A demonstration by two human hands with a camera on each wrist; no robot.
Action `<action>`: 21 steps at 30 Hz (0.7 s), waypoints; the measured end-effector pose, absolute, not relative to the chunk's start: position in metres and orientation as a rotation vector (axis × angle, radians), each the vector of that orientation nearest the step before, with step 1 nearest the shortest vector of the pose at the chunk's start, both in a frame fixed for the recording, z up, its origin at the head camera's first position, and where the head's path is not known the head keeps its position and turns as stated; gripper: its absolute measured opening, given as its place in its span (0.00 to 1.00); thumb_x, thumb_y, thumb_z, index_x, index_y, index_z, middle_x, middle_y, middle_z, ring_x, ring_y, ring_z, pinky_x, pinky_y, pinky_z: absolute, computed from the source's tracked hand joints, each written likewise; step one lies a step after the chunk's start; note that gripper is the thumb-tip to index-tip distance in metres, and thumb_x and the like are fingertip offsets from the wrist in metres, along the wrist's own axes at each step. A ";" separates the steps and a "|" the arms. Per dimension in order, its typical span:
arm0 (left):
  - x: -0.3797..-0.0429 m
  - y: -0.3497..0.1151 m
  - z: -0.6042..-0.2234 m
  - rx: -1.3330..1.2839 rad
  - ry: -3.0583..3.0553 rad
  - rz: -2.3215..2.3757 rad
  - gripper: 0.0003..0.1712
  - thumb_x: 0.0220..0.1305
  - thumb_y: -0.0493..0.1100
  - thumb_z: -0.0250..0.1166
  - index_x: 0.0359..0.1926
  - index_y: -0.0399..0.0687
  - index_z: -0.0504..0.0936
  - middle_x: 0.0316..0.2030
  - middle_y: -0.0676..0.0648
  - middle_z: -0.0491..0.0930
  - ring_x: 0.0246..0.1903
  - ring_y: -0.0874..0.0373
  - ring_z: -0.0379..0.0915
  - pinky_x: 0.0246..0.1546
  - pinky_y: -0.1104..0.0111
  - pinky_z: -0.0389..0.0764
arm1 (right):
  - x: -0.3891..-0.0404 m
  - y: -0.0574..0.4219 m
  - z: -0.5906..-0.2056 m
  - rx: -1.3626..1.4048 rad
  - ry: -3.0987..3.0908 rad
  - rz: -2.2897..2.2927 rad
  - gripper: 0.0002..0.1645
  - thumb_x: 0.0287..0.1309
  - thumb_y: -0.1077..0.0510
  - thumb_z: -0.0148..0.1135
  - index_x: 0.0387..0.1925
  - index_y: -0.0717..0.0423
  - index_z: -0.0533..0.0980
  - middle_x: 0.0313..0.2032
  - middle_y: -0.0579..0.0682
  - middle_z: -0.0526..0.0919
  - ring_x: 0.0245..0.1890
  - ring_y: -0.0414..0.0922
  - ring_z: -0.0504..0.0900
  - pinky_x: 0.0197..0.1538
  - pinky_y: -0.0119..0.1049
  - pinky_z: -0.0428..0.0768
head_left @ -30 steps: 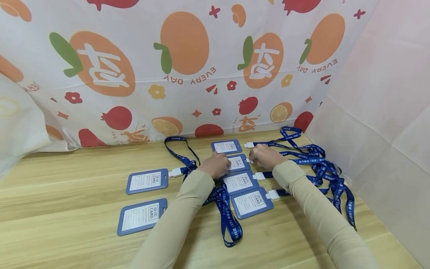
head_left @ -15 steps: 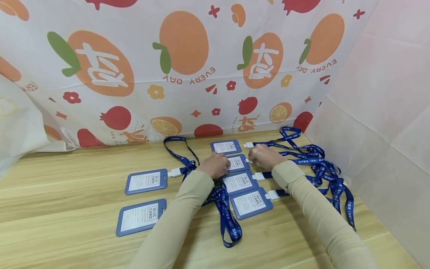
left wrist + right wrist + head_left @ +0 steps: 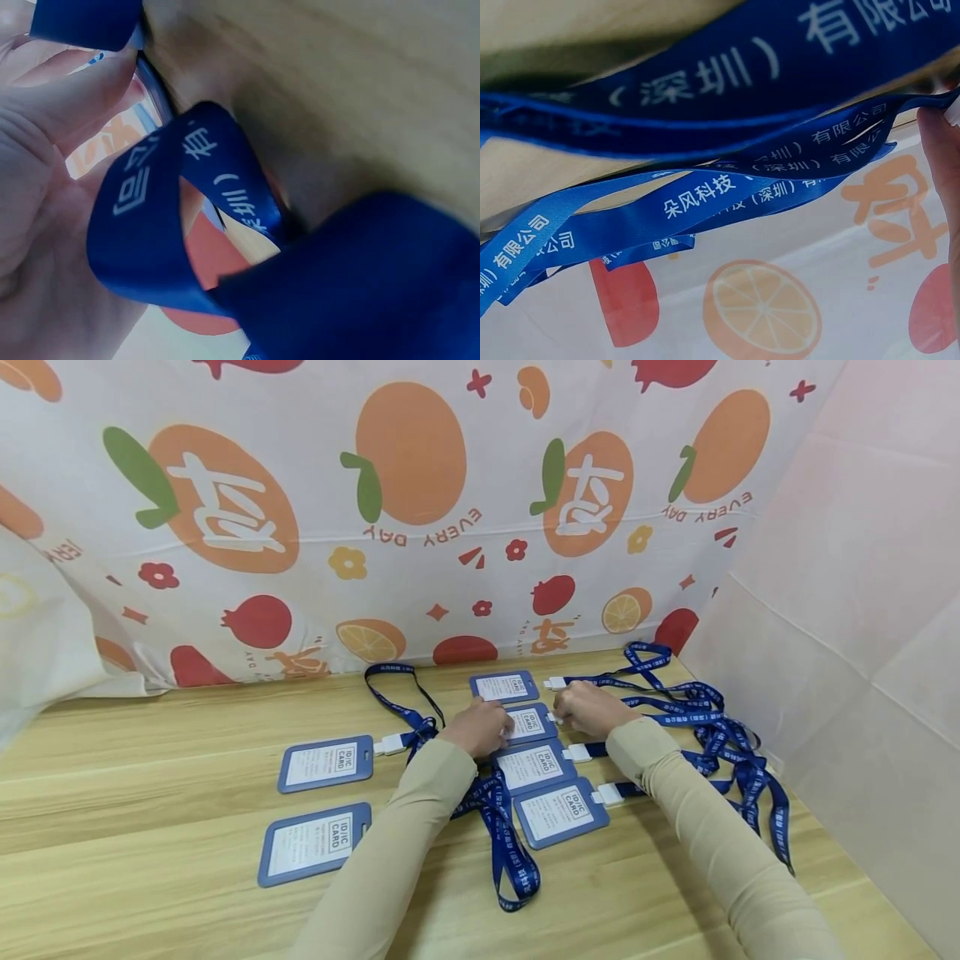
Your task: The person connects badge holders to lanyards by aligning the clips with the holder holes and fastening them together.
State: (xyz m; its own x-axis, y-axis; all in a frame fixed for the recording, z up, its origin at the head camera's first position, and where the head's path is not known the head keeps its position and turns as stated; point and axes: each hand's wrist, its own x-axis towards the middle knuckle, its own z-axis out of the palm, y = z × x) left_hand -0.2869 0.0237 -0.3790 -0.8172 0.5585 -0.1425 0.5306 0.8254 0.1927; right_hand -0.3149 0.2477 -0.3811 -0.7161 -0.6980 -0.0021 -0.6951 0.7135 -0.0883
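Across the back, a white fruit-print cloth (image 3: 495, 531) is hanging down to the table, and big oranges (image 3: 411, 453) with green leaves are filling its upper half. "EVERY DAY" is curving beneath two of them! Lower down, red fruits (image 3: 258, 621), cut orange slices (image 3: 372, 640) and little flowers (image 3: 347, 563) are crowding in. Over on the right, a plain pale sheet (image 3: 847, 635) is lining the side, creases running across it. At far left, loose cloth (image 3: 45, 652) is bunching onto the wood. Below, a yellow-brown tabletop (image 3: 150, 877) is showing streaky grain under soft light.
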 end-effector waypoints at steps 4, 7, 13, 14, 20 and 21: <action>-0.286 0.024 -0.379 0.842 2.818 0.223 0.15 0.67 0.43 0.69 0.53 0.48 0.88 0.57 0.45 0.80 0.53 0.46 0.69 0.58 0.57 0.76 | -0.316 0.249 -0.383 -1.181 2.879 -0.169 0.19 0.50 0.81 0.63 0.39 0.63 0.88 0.39 0.54 0.89 0.42 0.48 0.87 0.45 0.38 0.85; -0.287 0.024 -0.379 0.844 2.817 0.225 0.15 0.68 0.43 0.69 0.54 0.49 0.88 0.57 0.45 0.80 0.54 0.46 0.69 0.58 0.57 0.76 | -0.317 0.249 -0.384 -1.187 2.882 -0.182 0.18 0.50 0.80 0.63 0.39 0.64 0.88 0.39 0.55 0.88 0.43 0.49 0.87 0.46 0.39 0.85; -0.287 0.022 -0.381 0.844 2.806 0.237 0.15 0.68 0.43 0.69 0.55 0.49 0.87 0.58 0.45 0.80 0.54 0.46 0.69 0.58 0.57 0.76 | -0.317 0.250 -0.386 -1.198 2.874 -0.187 0.16 0.52 0.79 0.64 0.39 0.64 0.88 0.40 0.57 0.88 0.43 0.51 0.87 0.47 0.39 0.85; -0.287 0.022 -0.381 0.845 2.806 0.239 0.16 0.68 0.43 0.69 0.55 0.49 0.87 0.58 0.45 0.80 0.54 0.46 0.69 0.58 0.56 0.76 | -0.317 0.250 -0.386 -1.207 2.874 -0.188 0.16 0.52 0.79 0.64 0.39 0.63 0.88 0.40 0.56 0.88 0.43 0.51 0.87 0.47 0.39 0.85; -0.286 0.022 -0.379 0.850 2.813 0.249 0.16 0.69 0.42 0.68 0.57 0.48 0.86 0.58 0.44 0.80 0.54 0.46 0.69 0.59 0.57 0.75 | -0.317 0.250 -0.385 -1.224 2.876 -0.175 0.16 0.51 0.79 0.65 0.37 0.63 0.89 0.40 0.56 0.88 0.43 0.51 0.87 0.47 0.40 0.85; -0.286 0.022 -0.379 0.851 2.813 0.250 0.17 0.69 0.42 0.68 0.57 0.48 0.86 0.58 0.45 0.80 0.54 0.46 0.69 0.59 0.57 0.75 | -0.316 0.249 -0.384 -1.222 2.874 -0.167 0.16 0.51 0.79 0.65 0.37 0.63 0.89 0.40 0.56 0.88 0.43 0.51 0.87 0.47 0.40 0.85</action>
State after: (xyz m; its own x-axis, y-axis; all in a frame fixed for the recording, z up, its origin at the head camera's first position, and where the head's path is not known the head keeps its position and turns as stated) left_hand -0.2857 0.0219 -0.3791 -0.8167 0.5613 -0.1335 0.5290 0.8209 0.2154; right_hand -0.3165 0.2493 -0.3843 -0.6945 -0.7189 0.0286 -0.7174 0.6889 -0.1036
